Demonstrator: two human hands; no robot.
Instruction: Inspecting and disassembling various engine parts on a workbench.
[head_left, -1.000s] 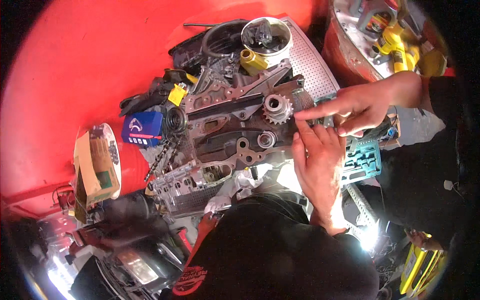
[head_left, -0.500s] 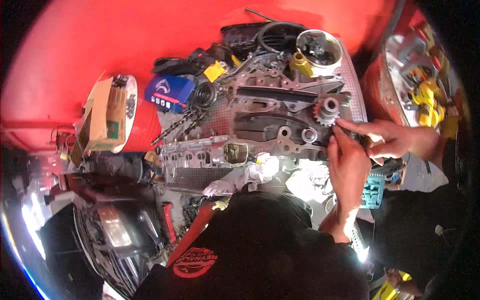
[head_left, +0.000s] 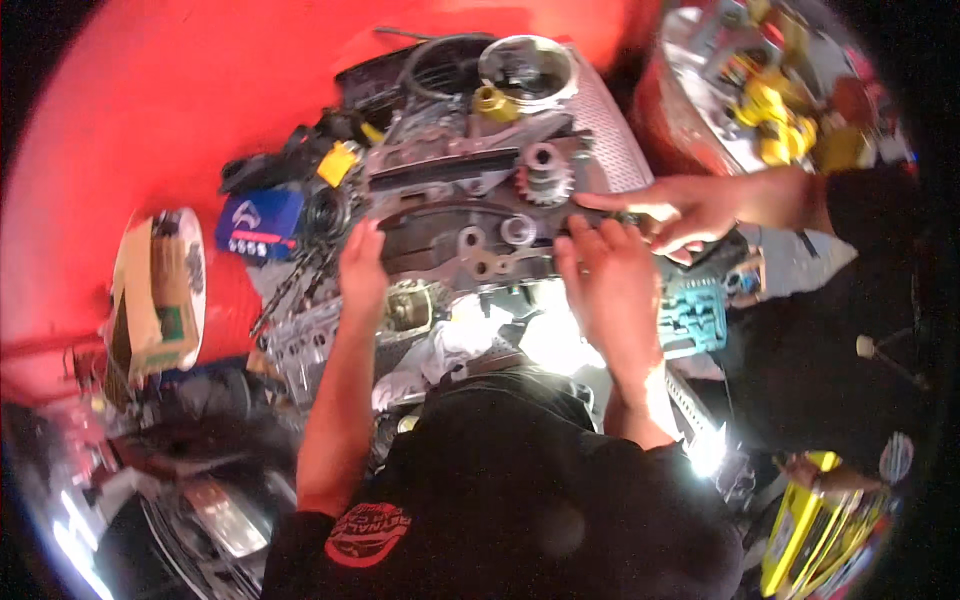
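With the left hand (head_left: 362, 262) and right hand (head_left: 608, 280) spread flat on the dark engine cover (head_left: 455, 240), the person should press evenly, clear of the co-worker's hand (head_left: 680, 208) by the toothed gear (head_left: 545, 180).

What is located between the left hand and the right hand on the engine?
In the head view, the dark engine cover with a small round pulley lies between the left hand and the right hand.

1. Hands on the engine block (head_left: 470, 230): three — the person's left hand (head_left: 362, 265), right hand (head_left: 608, 285), and one co-worker's hand (head_left: 680, 208).
2. Toothed sprockets (head_left: 545, 180): one.
3. Blue cartons (head_left: 258, 224): one.
4. Cardboard boxes (head_left: 150, 300): one.
5. Teal tool cases (head_left: 692, 318): one.
6. White rags (head_left: 455, 340): one.
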